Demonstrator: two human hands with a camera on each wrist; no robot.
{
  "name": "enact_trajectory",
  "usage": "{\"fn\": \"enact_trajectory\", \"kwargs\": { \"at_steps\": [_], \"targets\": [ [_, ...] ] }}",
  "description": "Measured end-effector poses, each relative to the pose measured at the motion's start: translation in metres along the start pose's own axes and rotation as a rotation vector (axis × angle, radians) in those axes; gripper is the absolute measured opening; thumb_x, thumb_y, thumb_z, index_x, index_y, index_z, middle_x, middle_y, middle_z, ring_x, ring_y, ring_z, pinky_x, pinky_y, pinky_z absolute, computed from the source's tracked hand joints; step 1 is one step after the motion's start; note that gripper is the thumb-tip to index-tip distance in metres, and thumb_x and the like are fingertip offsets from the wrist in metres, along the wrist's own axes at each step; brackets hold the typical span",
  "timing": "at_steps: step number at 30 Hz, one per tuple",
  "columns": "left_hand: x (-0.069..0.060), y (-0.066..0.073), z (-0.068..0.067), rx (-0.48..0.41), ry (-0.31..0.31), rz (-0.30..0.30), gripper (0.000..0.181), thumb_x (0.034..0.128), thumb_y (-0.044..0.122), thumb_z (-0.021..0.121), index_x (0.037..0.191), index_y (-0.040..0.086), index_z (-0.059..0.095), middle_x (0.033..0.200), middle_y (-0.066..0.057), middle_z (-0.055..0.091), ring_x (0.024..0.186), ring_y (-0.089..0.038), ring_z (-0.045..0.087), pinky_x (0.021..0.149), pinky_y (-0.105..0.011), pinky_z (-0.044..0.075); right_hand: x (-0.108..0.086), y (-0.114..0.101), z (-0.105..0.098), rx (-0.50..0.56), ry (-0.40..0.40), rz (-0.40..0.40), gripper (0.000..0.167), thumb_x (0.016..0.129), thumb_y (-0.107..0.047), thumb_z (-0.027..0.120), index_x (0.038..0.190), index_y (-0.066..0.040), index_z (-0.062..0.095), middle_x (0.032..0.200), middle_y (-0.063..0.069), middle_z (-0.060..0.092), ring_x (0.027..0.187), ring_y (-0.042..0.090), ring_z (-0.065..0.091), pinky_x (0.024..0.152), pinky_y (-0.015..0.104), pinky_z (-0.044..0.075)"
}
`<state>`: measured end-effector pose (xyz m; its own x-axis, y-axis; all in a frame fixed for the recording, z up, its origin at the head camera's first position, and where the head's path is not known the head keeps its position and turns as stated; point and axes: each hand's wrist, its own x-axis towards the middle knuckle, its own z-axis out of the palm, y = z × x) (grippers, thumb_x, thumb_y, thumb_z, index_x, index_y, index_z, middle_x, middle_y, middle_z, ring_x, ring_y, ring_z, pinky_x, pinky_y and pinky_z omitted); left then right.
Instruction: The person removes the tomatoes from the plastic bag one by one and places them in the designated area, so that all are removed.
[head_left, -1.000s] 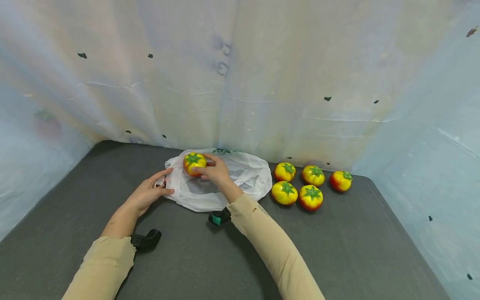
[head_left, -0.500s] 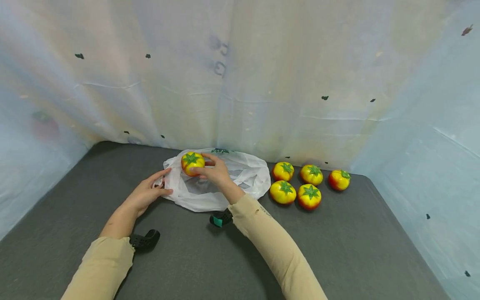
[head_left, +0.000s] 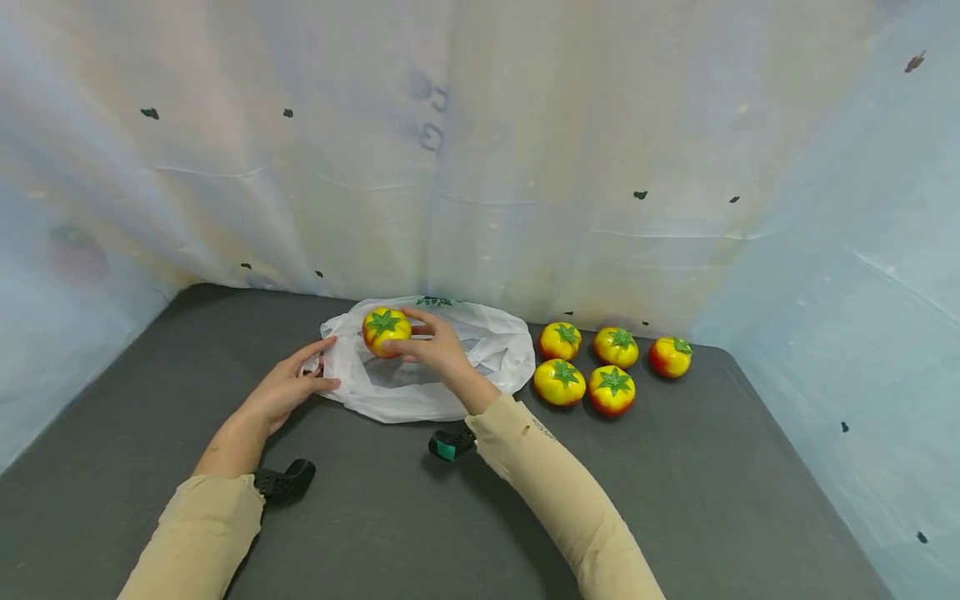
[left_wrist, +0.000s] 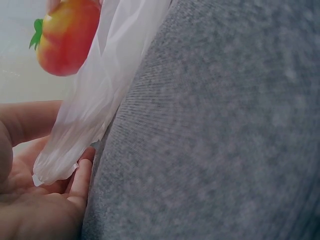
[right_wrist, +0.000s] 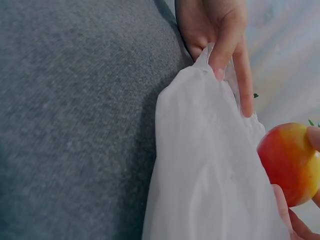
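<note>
In the head view a white plastic bag (head_left: pixel 420 408) lies with its mouth spread on the dark table. My left hand (head_left: pixel 288 390) is at the bag's left edge. Its thumb and index finger stick out along the rim, while the gathered end of the bag (left_wrist: pixel 70 145) sits between thumb and fingers in the left wrist view. Above the left part of the mouth, my right hand (head_left: pixel 442 350) holds a yellow-red tomato (head_left: pixel 387 332) with a green star-shaped top. The right wrist view shows fingers round this tomato (right_wrist: pixel 287 162), beside the white plastic.
Several similar tomatoes (head_left: pixel 559 382) sit right of the bag in two loose rows. A whitish plastic sheet (head_left: pixel 525 167) rises behind the table (head_left: pixel 360 517), and others flank it. Each wrist wears a black strap mount (head_left: pixel 285 482).
The head view has shifted slightly, so the scene slides a little left. My right hand and the tomato stay over the bag's mouth, and the left hand keeps its place at the rim.
</note>
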<state>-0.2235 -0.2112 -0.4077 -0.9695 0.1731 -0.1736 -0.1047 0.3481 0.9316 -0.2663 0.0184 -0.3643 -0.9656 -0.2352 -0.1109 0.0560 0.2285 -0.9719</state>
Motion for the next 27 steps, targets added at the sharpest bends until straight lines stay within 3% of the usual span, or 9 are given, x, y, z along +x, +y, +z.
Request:
{"fn": "enact_trajectory", "kwargs": {
  "at_steps": [8, 16, 27],
  "targets": [
    [0.001, 0.000, -0.001, -0.007, -0.002, -0.007, 0.083, 0.0902, 0.014, 0.064, 0.155, 0.020, 0.013, 0.159, -0.022, -0.010, 0.145, -0.044, -0.008, 0.113, -0.063, 0.012, -0.011, 0.000, -0.008, 0.000, -0.042, -0.014, 0.062, 0.079, -0.016, 0.078, 0.137, -0.021, 0.054, 0.130, 0.017, 0.053, 0.103, 0.024, 0.062, 0.088, 0.043, 0.054],
    [0.002, -0.001, -0.001, -0.011, -0.006, -0.014, 0.083, 0.0900, 0.014, 0.064, 0.155, 0.021, 0.013, 0.159, -0.022, -0.010, 0.144, -0.044, -0.009, 0.113, -0.064, 0.010, -0.020, 0.002, -0.013, -0.024, -0.087, -0.042, 0.061, 0.081, -0.015, 0.076, 0.138, -0.018, 0.054, 0.140, 0.012, 0.047, 0.122, 0.028, 0.051, 0.087, 0.040, 0.055],
    [0.001, -0.001, -0.002, -0.013, -0.008, -0.024, 0.084, 0.0897, 0.015, 0.065, 0.155, 0.022, 0.013, 0.159, -0.022, -0.011, 0.144, -0.044, -0.010, 0.113, -0.064, 0.008, -0.027, 0.004, -0.025, -0.040, -0.107, -0.038, 0.060, 0.082, -0.018, 0.075, 0.137, -0.022, 0.054, 0.134, 0.014, 0.051, 0.119, 0.025, 0.053, 0.090, 0.043, 0.053]
  ]
}}
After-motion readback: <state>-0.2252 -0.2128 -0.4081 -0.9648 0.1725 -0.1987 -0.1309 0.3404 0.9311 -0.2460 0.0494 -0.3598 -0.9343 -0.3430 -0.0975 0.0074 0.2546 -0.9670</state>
